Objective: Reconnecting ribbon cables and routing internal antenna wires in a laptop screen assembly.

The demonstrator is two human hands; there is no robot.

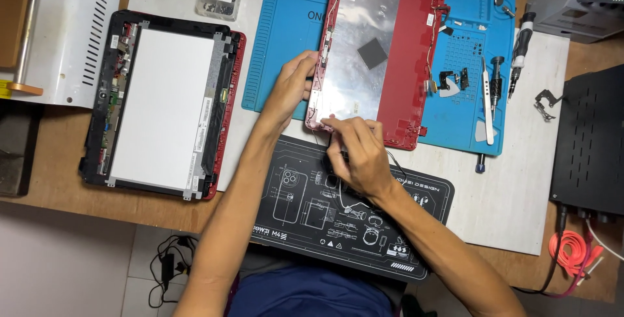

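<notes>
Frame centre: red laptop lid shell (380, 50) lies on blue mat (286, 38), left hand (290, 89) gripping its left edge, right hand (354, 151) fingers pinched at its bottom-left corner.

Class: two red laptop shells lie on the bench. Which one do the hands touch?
The red lid shell on the blue mat, foil-lined; both left hand and right hand grip its near edge. The shell with the white panel lies untouched.
</notes>
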